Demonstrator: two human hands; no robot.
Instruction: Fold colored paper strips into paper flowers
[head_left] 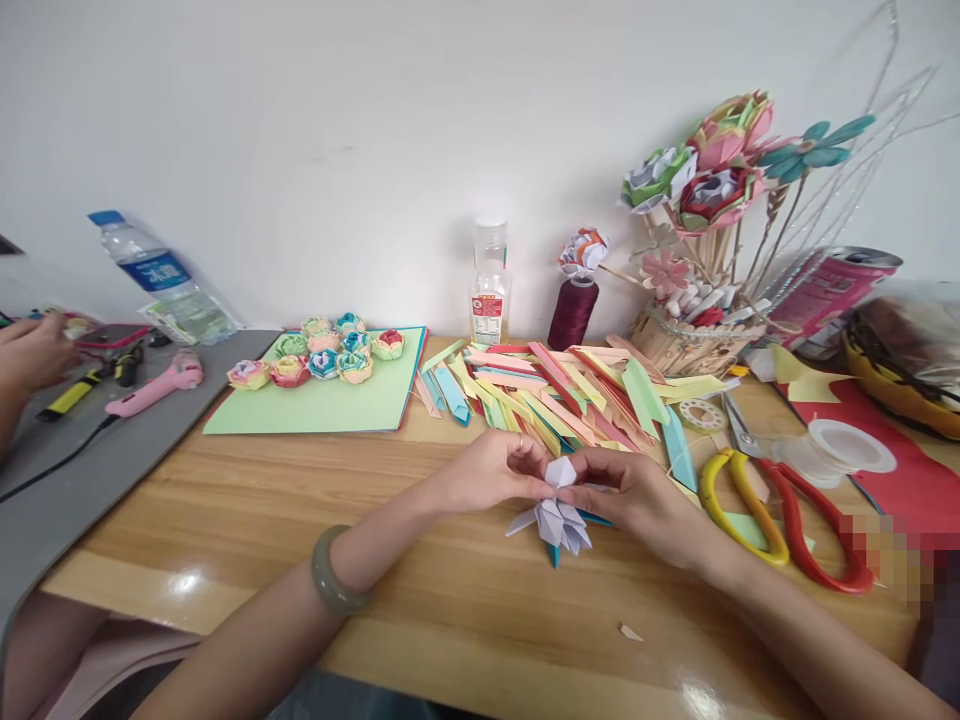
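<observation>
Head view: round multicoloured paper flowers (pixel 322 363), apparently finished, sit beyond the left hand (pixel 489 472), and folded coloured-paper strips (pixel 551 402) lie loose, seemingly unused, beyond the right hand (pixel 646 492), while a white folded-paper flower (pixel 555 520), apparently part-built, is pinched between both hands' nearly closed fingertips, angled inward over the brown wooden tabletop (pixel 450 605).

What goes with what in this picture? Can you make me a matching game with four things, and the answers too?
Things:
1. Bangle
2. White paper
3. Scissors
4. Little flowers

Places and colours:
A. On the green sheet
B. Around the left arm
C. Red and yellow handles
D. Pinched between the left hand and right hand

Right pairs:
1-B, 2-D, 3-C, 4-A
</observation>
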